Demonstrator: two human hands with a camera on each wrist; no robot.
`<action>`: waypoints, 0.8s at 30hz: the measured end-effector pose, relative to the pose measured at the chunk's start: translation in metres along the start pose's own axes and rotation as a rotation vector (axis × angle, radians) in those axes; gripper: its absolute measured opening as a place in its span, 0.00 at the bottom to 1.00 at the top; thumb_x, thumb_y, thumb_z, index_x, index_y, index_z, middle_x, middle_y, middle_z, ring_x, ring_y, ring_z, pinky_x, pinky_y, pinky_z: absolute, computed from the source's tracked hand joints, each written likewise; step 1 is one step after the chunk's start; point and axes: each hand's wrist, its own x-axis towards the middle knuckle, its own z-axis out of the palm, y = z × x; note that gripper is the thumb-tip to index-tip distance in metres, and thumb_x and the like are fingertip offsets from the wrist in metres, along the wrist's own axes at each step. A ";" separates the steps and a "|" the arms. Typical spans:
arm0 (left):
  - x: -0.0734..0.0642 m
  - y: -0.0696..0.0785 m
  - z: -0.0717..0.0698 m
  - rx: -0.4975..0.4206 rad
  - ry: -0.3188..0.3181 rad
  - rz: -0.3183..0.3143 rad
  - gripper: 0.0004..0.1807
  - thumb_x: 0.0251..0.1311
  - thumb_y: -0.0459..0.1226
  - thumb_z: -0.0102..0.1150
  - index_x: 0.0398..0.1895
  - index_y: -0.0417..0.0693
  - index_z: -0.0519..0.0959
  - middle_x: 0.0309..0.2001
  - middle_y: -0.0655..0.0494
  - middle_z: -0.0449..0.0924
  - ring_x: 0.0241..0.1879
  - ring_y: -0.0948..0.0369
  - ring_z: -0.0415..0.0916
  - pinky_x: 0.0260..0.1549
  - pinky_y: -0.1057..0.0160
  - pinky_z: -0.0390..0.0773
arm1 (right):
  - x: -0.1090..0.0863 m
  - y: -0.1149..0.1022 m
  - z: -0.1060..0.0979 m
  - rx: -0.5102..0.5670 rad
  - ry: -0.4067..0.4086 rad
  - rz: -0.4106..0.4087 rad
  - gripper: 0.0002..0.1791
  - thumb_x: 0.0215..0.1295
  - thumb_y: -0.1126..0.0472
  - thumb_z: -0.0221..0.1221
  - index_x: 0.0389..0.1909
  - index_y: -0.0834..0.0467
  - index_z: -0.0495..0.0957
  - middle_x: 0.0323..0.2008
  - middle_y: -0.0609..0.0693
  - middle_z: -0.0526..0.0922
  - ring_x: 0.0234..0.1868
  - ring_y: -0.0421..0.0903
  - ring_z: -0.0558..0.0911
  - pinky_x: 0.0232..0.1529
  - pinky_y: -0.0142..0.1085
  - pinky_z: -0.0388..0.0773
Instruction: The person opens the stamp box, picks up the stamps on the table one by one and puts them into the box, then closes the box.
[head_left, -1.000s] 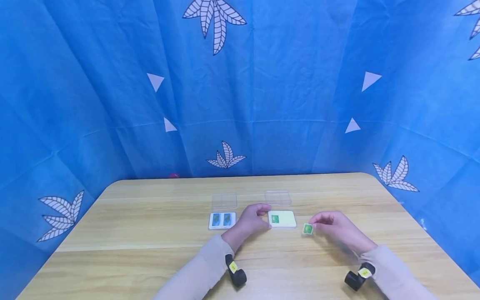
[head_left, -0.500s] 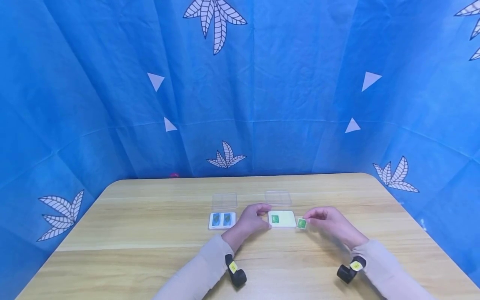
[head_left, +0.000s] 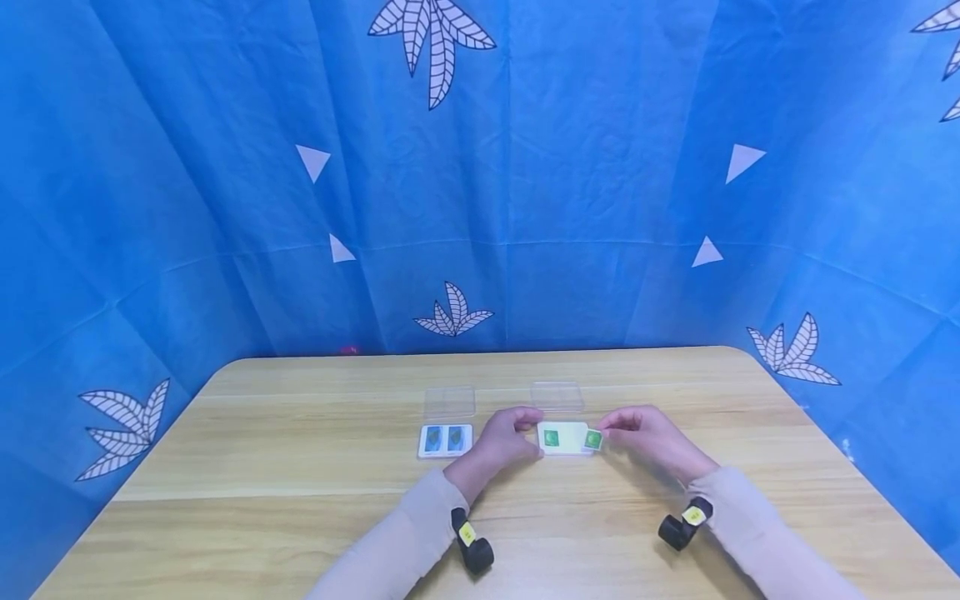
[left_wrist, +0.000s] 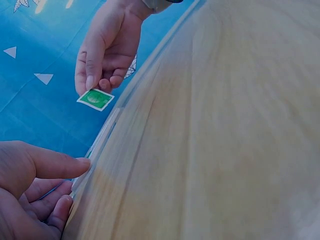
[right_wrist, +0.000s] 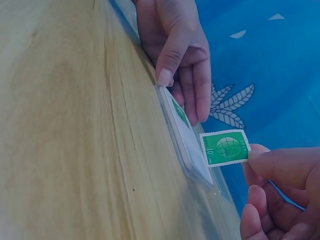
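My right hand (head_left: 651, 437) pinches a green postage stamp (right_wrist: 225, 148) by its edge between thumb and fingertips. The stamp has a white perforated border and a globe-like print, and hangs over the right end of a shallow clear plastic case (head_left: 567, 440). A pale card lies in that case, with another green stamp (head_left: 551, 437) on its left part. Thumb and fingers of my left hand (head_left: 504, 440) hold the case at its left end, near and far edges. In the left wrist view the case shows only as a thin edge.
Left of my left hand lies a second case (head_left: 446, 455) with two blue stamps. Behind the cases rest two clear lids (head_left: 449, 402), one behind each. The wooden table (head_left: 300, 483) backs onto a blue curtain (head_left: 585, 208).
My right hand has moved left and slightly away from me, bringing the pinched stamp from beside the case to above its right end. The left hand stays in place on the case.
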 end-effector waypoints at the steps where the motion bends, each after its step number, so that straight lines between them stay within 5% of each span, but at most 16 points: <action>1: 0.000 0.000 0.000 0.003 0.000 0.004 0.30 0.36 0.24 0.70 0.50 0.47 0.79 0.47 0.57 0.79 0.49 0.57 0.73 0.50 0.61 0.75 | 0.001 0.000 0.000 0.006 -0.009 -0.006 0.11 0.59 0.62 0.60 0.43 0.60 0.81 0.44 0.54 0.82 0.47 0.49 0.76 0.46 0.39 0.70; 11: 0.001 -0.001 0.000 -0.002 -0.003 0.002 0.31 0.36 0.24 0.70 0.50 0.48 0.79 0.47 0.57 0.79 0.49 0.57 0.73 0.50 0.61 0.76 | 0.011 0.001 0.003 0.023 -0.069 0.006 0.11 0.59 0.62 0.59 0.43 0.61 0.81 0.41 0.53 0.83 0.39 0.48 0.75 0.38 0.37 0.70; 24: 0.001 0.001 0.001 0.008 0.004 -0.016 0.30 0.37 0.24 0.70 0.50 0.50 0.79 0.47 0.59 0.79 0.48 0.58 0.73 0.50 0.61 0.76 | 0.024 0.001 0.006 0.049 -0.059 -0.009 0.14 0.61 0.62 0.59 0.46 0.64 0.79 0.46 0.56 0.82 0.48 0.48 0.76 0.46 0.37 0.69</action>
